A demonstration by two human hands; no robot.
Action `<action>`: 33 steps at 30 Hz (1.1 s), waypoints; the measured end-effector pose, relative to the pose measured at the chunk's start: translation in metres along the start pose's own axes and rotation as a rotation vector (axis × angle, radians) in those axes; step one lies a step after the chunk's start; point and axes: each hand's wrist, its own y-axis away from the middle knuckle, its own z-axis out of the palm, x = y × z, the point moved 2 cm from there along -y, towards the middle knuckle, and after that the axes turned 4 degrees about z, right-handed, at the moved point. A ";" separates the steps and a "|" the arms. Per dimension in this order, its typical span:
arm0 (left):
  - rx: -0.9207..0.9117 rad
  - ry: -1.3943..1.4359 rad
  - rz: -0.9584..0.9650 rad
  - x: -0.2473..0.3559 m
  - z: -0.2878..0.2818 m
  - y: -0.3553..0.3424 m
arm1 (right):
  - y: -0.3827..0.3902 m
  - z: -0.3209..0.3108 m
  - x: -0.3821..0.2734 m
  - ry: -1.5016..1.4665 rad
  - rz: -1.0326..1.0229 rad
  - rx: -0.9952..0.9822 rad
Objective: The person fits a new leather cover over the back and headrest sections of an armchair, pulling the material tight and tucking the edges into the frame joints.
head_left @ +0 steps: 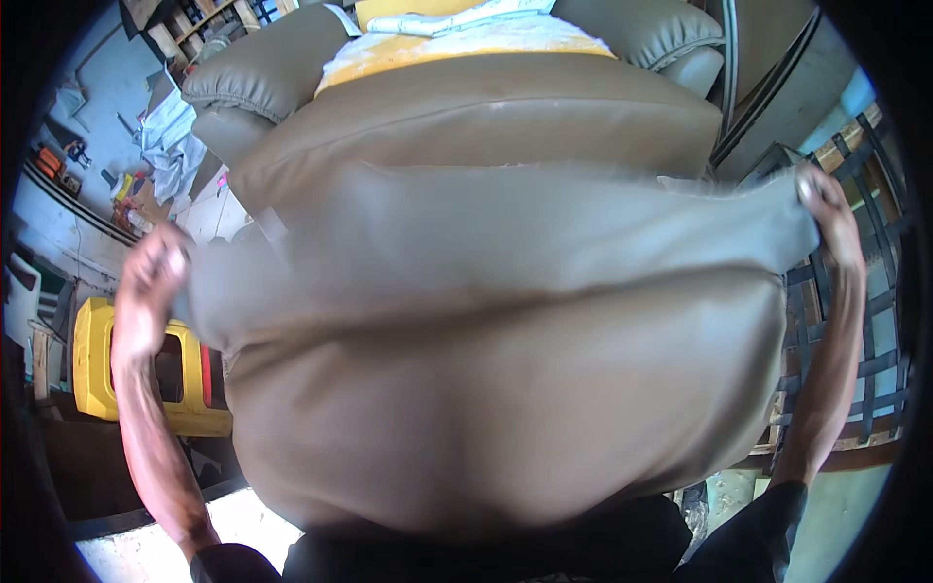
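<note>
A grey-brown upholstery cover [505, 219] spans the middle, its upper strip lifted and blurred. My left hand [151, 277] has its fingers closed on the cover's left end, smeared by motion. My right hand [828, 209] grips the upper right corner with thumb and fingers. Below the strip, a wide padded brown section [505, 398] fills the space between my forearms, down to my dark clothing. Behind the cover is a brown cushioned seat [476, 107], with yellow foam [345, 68] and white sheeting [486, 24] at the top, between two puffy armrests [253, 68].
A yellow plastic stool [97, 360] stands at left. A frame with woven black straps [865, 360] is at right, beside a vertical metal rail [729, 58]. Cluttered tools [53, 160], white cloth [170, 151] and wooden shelving [204, 24] lie toward the back left.
</note>
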 end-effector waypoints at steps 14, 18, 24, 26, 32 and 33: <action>0.215 -0.272 -0.258 -0.124 0.024 -0.118 | -0.130 0.107 0.020 0.517 -0.073 0.064; 0.233 -0.147 -0.064 -0.148 0.015 -0.115 | -0.128 0.101 0.036 0.367 -0.071 0.123; 0.232 -0.128 -0.071 -0.166 0.012 -0.106 | -0.125 0.112 0.027 0.469 -0.054 0.134; 0.221 -0.119 -0.055 -0.159 0.014 -0.110 | -0.126 0.108 0.025 0.463 -0.037 0.089; 0.188 -0.247 -0.054 -0.145 0.008 -0.109 | -0.124 0.101 0.020 0.522 -0.027 0.043; 0.191 -0.267 -0.076 -0.143 0.010 -0.108 | -0.124 0.101 0.019 0.524 -0.024 0.041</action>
